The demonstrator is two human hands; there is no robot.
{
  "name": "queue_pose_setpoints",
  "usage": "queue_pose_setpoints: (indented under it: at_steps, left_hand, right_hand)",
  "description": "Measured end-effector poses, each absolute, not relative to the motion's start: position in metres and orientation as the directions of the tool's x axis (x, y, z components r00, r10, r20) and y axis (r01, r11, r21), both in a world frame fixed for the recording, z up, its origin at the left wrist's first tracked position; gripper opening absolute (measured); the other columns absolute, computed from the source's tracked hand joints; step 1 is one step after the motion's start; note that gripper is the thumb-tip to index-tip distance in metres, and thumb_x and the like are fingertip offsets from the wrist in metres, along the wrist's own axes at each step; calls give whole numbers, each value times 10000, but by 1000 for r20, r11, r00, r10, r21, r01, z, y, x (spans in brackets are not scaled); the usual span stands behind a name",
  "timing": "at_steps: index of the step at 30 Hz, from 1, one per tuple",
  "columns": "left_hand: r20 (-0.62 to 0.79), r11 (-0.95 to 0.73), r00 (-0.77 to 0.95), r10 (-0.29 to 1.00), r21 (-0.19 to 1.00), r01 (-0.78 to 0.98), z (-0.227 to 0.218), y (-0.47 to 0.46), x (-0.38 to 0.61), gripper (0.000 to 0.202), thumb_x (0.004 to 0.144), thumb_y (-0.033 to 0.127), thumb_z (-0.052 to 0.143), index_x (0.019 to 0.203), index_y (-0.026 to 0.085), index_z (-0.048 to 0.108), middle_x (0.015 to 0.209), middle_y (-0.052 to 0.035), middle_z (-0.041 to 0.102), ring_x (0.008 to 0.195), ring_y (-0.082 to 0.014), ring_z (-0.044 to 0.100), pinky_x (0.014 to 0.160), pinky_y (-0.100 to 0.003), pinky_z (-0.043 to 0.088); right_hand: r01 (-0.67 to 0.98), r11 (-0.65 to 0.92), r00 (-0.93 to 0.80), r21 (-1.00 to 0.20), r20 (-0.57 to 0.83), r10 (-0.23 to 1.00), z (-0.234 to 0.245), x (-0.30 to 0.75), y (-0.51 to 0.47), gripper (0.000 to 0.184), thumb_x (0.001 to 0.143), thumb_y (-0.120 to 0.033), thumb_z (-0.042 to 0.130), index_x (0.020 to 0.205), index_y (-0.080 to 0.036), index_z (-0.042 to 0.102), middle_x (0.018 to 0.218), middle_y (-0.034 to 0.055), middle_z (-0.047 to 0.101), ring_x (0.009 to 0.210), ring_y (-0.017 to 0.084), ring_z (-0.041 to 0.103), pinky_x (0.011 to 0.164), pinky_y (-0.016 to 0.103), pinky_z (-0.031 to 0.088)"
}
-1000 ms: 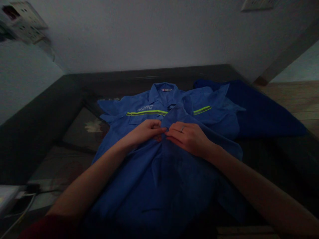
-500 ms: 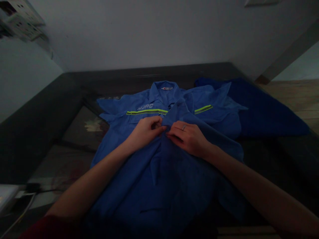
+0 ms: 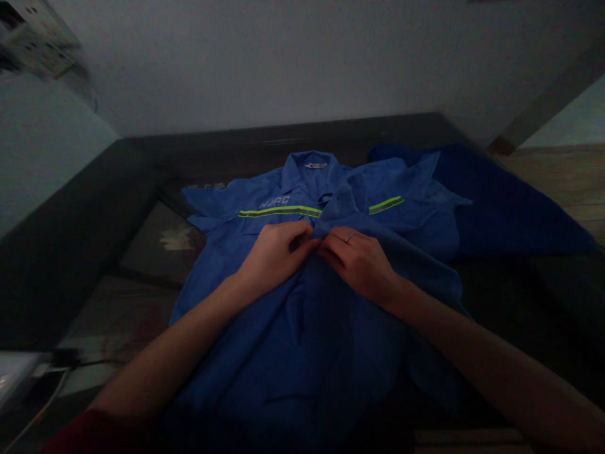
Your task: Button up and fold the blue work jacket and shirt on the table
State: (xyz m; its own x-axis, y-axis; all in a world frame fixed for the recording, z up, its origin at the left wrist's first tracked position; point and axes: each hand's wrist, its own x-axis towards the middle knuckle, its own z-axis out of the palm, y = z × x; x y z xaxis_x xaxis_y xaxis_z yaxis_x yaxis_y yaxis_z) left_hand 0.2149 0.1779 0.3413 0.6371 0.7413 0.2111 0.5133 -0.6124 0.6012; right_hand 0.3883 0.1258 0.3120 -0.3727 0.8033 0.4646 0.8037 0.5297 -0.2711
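Note:
A blue short-sleeved work shirt (image 3: 265,328) lies spread front side up, its collar pointing away from me. It has a yellow-green stripe across the chest and white letters at the left. My left hand (image 3: 278,252) pinches the front edge of the shirt near mid-chest. Close against it, my right hand (image 3: 357,258), with a ring on one finger, pinches the other front edge, and that panel is lifted and folded there. The fingertips of both hands meet; whether a button is between them is hidden.
A darker blue folded cloth (image 3: 510,208) lies at the right, partly under the shirt. The dark table (image 3: 142,167) has a raised rim against the wall. Power sockets (image 3: 42,44) hang at the upper left. A white box with a cable (image 3: 19,378) sits at the lower left.
My left fingertips have shifted slightly right, closing the small gap to my right hand. The lifted shirt edge has moved a little between them. The camera view has tilted slightly.

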Motion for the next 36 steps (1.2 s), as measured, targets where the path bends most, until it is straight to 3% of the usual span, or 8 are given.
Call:
queue_pose_setpoints:
  at_steps: [3, 8, 14, 17, 21, 27, 31, 36]
  left_hand:
    - [187, -602, 647, 739, 615, 510, 342, 176, 216, 215, 847, 249, 517, 653, 157, 511, 599, 32, 503, 576, -97, 469, 544, -213, 321]
    - [220, -638, 669, 710, 603, 479, 346, 172, 216, 198, 834, 237, 551, 652, 159, 537, 620, 25, 535, 583, -98, 485, 558, -216, 346]
    - [142, -527, 651, 745, 724, 445, 358, 174, 209, 157, 860, 266, 529, 810, 157, 631, 677, 8, 618, 618, -116, 567, 601, -221, 428]
    - [93, -489, 632, 770, 721, 490, 357, 180, 204, 163, 841, 292, 561, 907, 158, 627, 777, -12, 652, 693, -141, 607, 638, -242, 471]
    - [46, -572, 753, 657, 680, 458, 347, 185, 201, 221, 832, 222, 554, 1041, 189, 617, 1051, -40, 659, 896, -174, 616, 772, -277, 485]
    - [-69, -564, 805, 589, 678, 471, 354, 187, 202, 182, 884, 283, 497, 929, 174, 636, 784, 6, 646, 706, -142, 591, 652, -237, 432]
    - [-121, -585, 818, 562, 641, 497, 362, 193, 194, 211, 885, 318, 491, 846, 167, 633, 737, 11, 629, 679, -131, 573, 628, -224, 409]
    - [-208, -616, 727, 655, 410, 673, 350, 214, 172, 206, 868, 296, 488, 855, 177, 656, 764, -13, 652, 699, -152, 586, 634, -239, 419]
  right_hand:
    - [816, 473, -290, -332, 473, 832, 313, 388, 124, 96, 910, -250, 497, 896, -183, 563, 798, 46, 633, 746, 174, 592, 613, 260, 413]
    - [807, 477, -298, -347, 459, 837, 316, 389, 123, 299, 911, -224, 472, 1208, -211, 503, 958, 52, 662, 834, 189, 619, 661, 270, 434]
    - [863, 452, -326, -226, 434, 840, 311, 392, 128, 210, 935, -295, 452, 859, -169, 602, 780, 49, 637, 703, 165, 585, 568, 256, 338]
    - [863, 451, -317, -225, 455, 832, 313, 395, 131, 204, 922, -314, 478, 828, -173, 591, 761, 45, 620, 692, 165, 564, 568, 261, 318]
    - [857, 446, -283, -257, 488, 826, 319, 401, 132, 150, 900, -252, 482, 812, -188, 585, 766, 34, 600, 707, 162, 546, 588, 258, 319]
    - [842, 432, -236, -322, 501, 833, 326, 407, 133, 109, 873, -231, 514, 798, -188, 581, 759, 27, 574, 699, 158, 528, 604, 256, 321]
    - [780, 461, -256, -423, 456, 852, 332, 409, 135, 88, 853, -225, 550, 780, -181, 572, 736, 10, 568, 638, 133, 499, 587, 251, 306]
    - [639, 500, -278, -585, 431, 859, 350, 424, 139, 181, 851, -253, 565, 691, -175, 533, 655, -15, 521, 595, 111, 471, 573, 237, 319]
